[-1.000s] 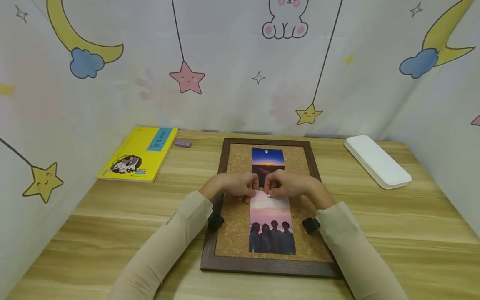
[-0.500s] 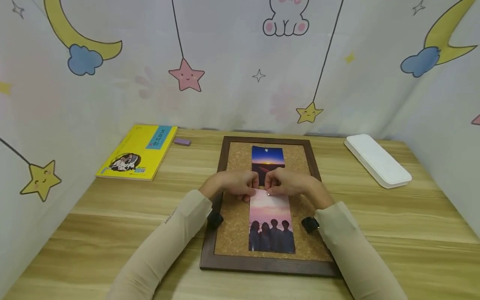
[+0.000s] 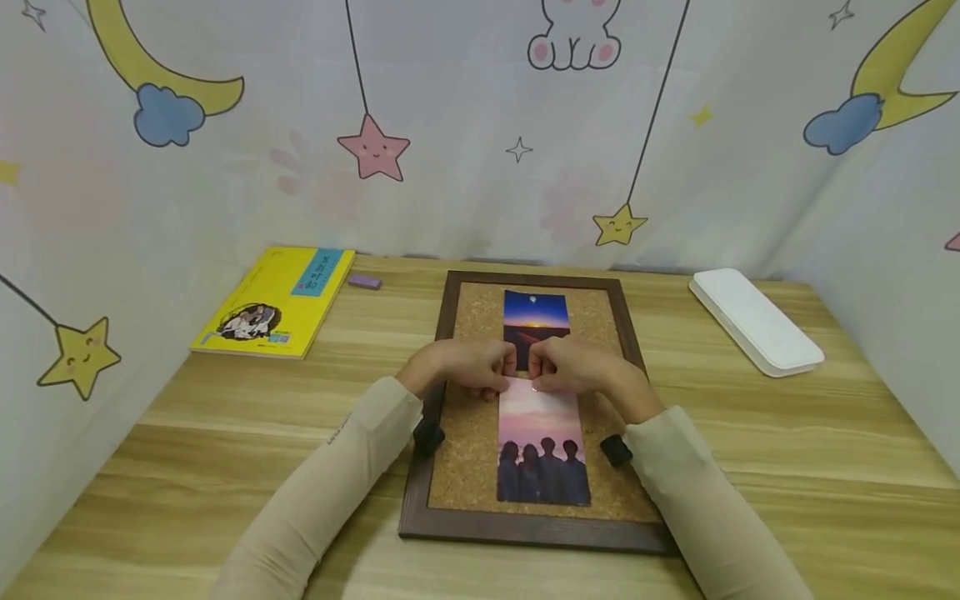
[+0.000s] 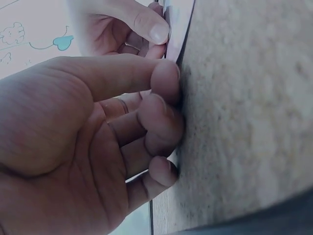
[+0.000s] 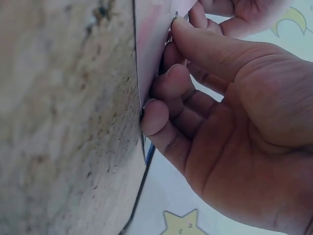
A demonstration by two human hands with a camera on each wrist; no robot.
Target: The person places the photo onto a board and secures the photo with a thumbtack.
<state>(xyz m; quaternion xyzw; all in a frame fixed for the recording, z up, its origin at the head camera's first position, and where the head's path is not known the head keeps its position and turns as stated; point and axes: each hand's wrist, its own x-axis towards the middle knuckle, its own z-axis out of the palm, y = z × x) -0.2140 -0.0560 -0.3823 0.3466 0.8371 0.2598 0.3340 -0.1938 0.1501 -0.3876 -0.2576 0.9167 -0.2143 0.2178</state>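
A photo [image 3: 543, 442] of several silhouetted people under a pink sky lies on the framed corkboard [image 3: 465, 467]. My left hand [image 3: 477, 367] pinches its top left corner; in the left wrist view the left thumb [image 4: 165, 81] sits at the photo's edge, against the cork. At the photo's top edge, my right hand [image 3: 573, 367] holds a small shiny pushpin [image 5: 173, 18] between thumb and finger, its other fingers curled against the photo and board. Just above, a sunset photo [image 3: 536, 321] hangs from another pushpin [image 3: 533, 299], its lower part partly covered by the hands.
To the left on the wooden table [image 3: 247, 450] lie a yellow book [image 3: 300, 308] and a small purple block [image 3: 365, 282]. A white case [image 3: 753, 321] rests at the right. Behind stands a patterned curtain [image 3: 450, 208]. Black straps [image 3: 617, 451] are worn at both wrists.
Both hands stay at the photo's top edge. The right thumb now covers more of the pushpin, and the right wrist has shifted slightly. The whole view has drifted a little.
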